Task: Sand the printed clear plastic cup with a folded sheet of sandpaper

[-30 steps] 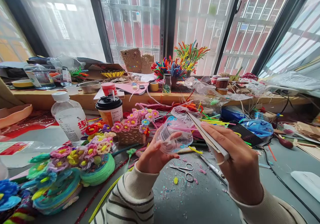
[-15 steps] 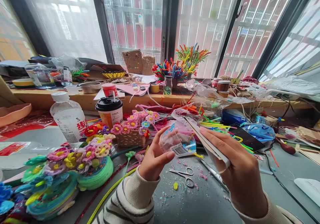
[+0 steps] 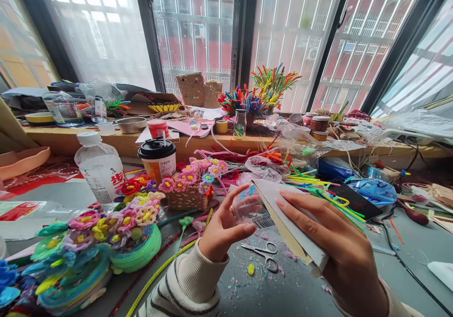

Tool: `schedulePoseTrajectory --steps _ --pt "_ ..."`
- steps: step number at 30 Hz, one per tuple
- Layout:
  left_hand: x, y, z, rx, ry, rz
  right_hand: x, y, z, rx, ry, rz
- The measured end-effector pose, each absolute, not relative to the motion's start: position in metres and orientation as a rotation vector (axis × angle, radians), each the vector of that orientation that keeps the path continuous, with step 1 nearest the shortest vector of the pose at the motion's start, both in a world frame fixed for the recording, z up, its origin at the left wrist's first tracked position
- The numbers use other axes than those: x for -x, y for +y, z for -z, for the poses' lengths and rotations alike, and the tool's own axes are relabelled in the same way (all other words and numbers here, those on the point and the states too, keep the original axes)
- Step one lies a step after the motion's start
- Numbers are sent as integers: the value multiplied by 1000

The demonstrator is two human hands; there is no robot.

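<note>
My left hand (image 3: 224, 229) is curled around a clear plastic wrapper (image 3: 247, 208) with blue print and a barcode, its thumb stretched to the right. Some of its fingers show through the plastic. My right hand (image 3: 336, 239) grips a stiff white-and-cream card (image 3: 283, 218), fingers flat over the white face and thumb hidden beneath. The card tilts, its far corner close to the wrapper. Below the hands, small scissors (image 3: 264, 253) lie with blades apart on the grey desk (image 3: 244, 298), near a yellow bit (image 3: 251, 269) and scattered glitter.
At left stand a water bottle (image 3: 99, 171), a lidded paper cup (image 3: 157, 159) and pipe-cleaner flowers (image 3: 123, 218). A basket (image 3: 186, 199) holds pink flowers behind my left hand. Loose pipe cleaners (image 3: 304, 180) lie behind the card. A black cable (image 3: 399, 260) crosses the right side.
My right hand has turned the card so more of its white face and cream underside show. The wrapper has shifted slightly right and down with my left hand. The view has shifted a little.
</note>
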State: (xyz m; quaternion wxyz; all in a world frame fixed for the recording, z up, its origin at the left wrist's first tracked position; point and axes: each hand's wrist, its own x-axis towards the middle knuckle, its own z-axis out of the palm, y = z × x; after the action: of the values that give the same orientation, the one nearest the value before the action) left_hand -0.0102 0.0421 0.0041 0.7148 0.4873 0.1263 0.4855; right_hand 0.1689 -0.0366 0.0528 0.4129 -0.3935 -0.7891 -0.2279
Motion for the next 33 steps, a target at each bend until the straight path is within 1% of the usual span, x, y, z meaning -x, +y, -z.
schedulePoseTrajectory --steps 9,13,18,22,25,30,33 --pt "12 41 -8 -1108 281 -1013 -173 -31 -49 1028 -1949 626" --pt "11 41 -8 -1091 241 -1047 -172 -33 -50 983 -2004 606" --pt "12 40 -5 -1100 301 -973 -172 -32 -50 1005 -1954 614" --pt "13 38 -8 -1093 283 -992 -174 -29 -47 978 -1988 618" --pt "13 37 -11 -1099 298 -959 -178 -25 -44 1036 -1919 645" --pt "10 39 -8 -1084 301 -1045 -181 -24 -42 1063 -1807 567" --pt "7 41 -5 -1066 274 -1073 -179 -27 -44 1041 -1844 532"
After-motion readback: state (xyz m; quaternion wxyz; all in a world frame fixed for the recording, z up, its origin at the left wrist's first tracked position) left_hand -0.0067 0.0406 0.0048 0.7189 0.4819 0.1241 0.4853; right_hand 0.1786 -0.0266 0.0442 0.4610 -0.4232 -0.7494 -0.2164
